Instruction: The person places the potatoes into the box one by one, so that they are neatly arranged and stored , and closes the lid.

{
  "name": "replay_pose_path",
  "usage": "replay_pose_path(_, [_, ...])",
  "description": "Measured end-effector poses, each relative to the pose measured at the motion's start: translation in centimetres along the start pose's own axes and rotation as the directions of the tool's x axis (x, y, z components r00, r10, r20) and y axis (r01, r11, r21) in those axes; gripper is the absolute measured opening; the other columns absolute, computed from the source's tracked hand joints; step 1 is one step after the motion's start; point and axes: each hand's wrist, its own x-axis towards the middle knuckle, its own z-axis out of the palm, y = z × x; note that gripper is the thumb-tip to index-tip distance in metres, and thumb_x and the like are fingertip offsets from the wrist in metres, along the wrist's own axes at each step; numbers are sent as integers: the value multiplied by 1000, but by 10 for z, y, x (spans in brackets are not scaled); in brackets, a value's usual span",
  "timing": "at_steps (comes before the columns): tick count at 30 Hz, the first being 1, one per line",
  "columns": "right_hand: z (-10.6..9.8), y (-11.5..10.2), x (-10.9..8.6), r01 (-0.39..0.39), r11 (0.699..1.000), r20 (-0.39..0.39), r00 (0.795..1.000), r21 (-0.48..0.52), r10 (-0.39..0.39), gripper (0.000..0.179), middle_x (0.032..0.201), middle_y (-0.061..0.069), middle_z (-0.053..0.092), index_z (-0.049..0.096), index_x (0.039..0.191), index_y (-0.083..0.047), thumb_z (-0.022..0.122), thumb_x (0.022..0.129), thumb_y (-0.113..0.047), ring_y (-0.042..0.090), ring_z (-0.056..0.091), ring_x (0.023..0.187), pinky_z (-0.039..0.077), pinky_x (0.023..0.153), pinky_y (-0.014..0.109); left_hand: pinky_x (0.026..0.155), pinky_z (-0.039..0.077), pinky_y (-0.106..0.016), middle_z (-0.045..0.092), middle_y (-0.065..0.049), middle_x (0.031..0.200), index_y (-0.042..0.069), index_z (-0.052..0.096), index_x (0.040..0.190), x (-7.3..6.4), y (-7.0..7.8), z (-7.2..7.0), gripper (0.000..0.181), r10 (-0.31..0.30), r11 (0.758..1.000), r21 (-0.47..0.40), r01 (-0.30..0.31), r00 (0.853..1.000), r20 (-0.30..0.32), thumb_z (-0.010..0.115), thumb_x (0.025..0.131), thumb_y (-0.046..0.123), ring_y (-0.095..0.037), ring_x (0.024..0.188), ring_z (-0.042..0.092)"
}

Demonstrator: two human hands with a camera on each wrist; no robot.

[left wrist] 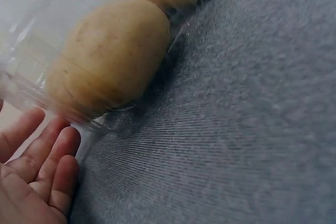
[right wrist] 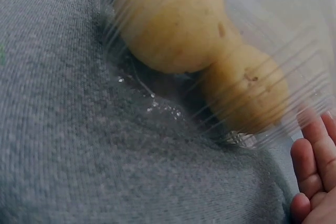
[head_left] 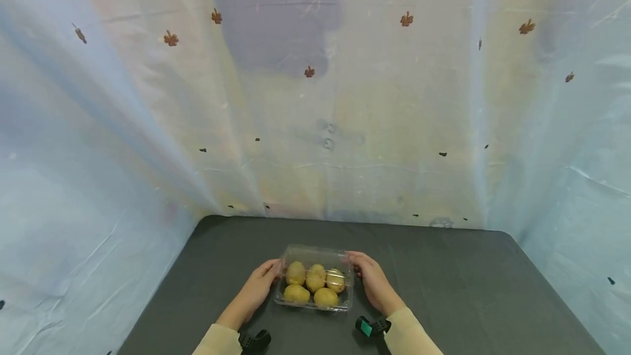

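A clear plastic clamshell box with several yellow potatoes inside rests on the dark grey table. My left hand holds its left side near the far corner. On the opposite side, my right hand grips the box near its far right corner. In the left wrist view, the fingertips touch the ribbed plastic wall beside a potato. The right wrist view has fingers against the other wall, close to two potatoes. Both thumbs are hidden in the wrist views.
The grey cloth-covered table extends around the box on every side. Behind it and to both sides hangs a pale patterned curtain with leaf shapes. Black straps are on both wrists.
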Motion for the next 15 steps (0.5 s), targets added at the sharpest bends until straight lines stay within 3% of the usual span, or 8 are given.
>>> replay_pose_path(4, [0,-1,-1,12,1000,16,1000,3,-12,44,131,12,56,53,135,-5,48,102,-33,30,45,121,36,90,41,97,41,-49,45,-16,140,2,43,142,-9,0,-3,68,-18,999,-45,18,1000,9,38,101,54,-27,117,50])
replay_pose_path(15, [1,0,-4,12,1000,9,1000,-11,-12,44,132,11,57,50,138,-4,47,103,-31,30,46,122,37,94,45,95,42,-44,51,-13,132,1,47,139,-18,-1,-5,67,-10,995,-96,14,999,48,39,100,55,-23,114,51])
